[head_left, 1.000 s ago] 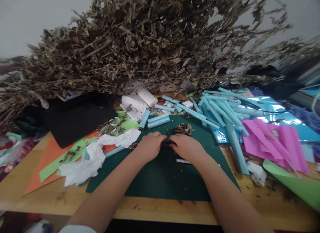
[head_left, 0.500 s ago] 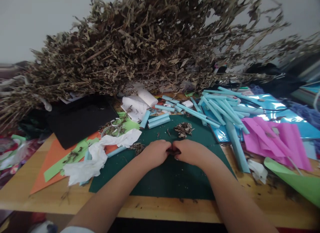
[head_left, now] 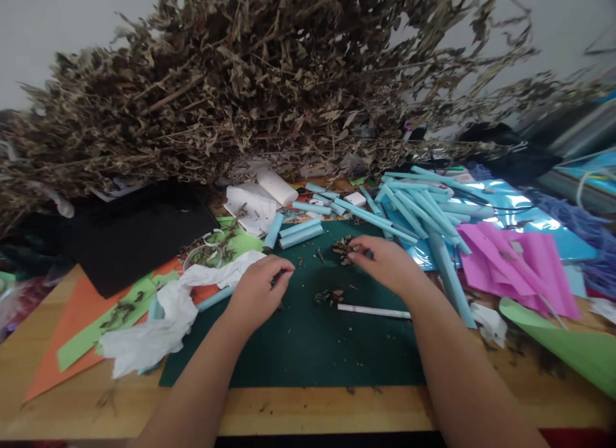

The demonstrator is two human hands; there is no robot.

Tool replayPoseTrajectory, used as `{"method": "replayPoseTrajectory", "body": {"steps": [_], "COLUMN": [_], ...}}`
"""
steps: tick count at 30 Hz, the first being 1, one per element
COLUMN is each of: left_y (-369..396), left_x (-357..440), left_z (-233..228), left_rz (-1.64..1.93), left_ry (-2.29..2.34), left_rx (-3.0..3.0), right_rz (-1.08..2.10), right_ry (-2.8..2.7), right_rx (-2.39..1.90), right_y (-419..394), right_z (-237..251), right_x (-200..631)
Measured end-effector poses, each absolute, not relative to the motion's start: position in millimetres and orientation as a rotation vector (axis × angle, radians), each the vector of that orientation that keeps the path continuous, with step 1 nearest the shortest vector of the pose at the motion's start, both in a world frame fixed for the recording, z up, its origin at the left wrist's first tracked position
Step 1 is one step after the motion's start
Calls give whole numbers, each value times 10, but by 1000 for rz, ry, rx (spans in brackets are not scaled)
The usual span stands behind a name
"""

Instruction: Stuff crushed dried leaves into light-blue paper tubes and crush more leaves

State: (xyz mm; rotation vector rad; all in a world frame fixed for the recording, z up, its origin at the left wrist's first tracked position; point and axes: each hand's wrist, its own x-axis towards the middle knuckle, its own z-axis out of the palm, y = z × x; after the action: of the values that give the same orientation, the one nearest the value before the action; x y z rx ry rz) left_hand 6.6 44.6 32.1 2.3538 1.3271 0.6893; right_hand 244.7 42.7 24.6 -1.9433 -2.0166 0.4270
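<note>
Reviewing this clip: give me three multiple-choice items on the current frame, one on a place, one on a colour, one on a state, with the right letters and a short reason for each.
1. Where do the fingers of the right hand rest?
A. on the small heap of dried leaves
B. on the pink paper
C. on the white tissue

2. What colour is the mat under both hands?
A. orange
B. dark green
C. black

3. How does the thin white stick lie?
A. held upright in the left hand
B. flat on the mat, in neither hand
C. stuck into the big dry bush

Answers:
1 A: the fingertips touch the leaf heap at the far side of the mat.
2 B: the sheet beneath the left hand and the right hand is dark green.
3 B: the stick lies flat below the right wrist, and no grip is closed on it.
</note>
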Motion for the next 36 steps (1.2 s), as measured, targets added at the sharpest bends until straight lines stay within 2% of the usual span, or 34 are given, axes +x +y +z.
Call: {"method": "replayPoseTrajectory", "body": {"steps": [6, 12, 18, 23, 31, 36], "left_y": [379, 357, 277, 209, 294, 289], "left_x": [135, 156, 279, 407, 400, 378], "left_z": [243, 248, 173, 107, 110, 60], "left_rz": [548, 629, 839, 945, 989, 956], "left_ry": [1169, 1182, 1090, 1021, 1075, 976], "left_rx": [2499, 2396, 1770, 1314, 1204, 1342], "right_rz": [431, 619, 925, 1019, 1178, 1295], "right_ry": [-1994, -1851, -1768, -1736, -1619, -1614], "right_rx": [-2041, -1792, -1477, -1366, -1342, -1276], "right_y": [471, 444, 319, 218, 243, 265], "right_z": [107, 208, 275, 292, 266, 255], "right_x": [2308, 2355, 2102, 1860, 1942, 1974]}}
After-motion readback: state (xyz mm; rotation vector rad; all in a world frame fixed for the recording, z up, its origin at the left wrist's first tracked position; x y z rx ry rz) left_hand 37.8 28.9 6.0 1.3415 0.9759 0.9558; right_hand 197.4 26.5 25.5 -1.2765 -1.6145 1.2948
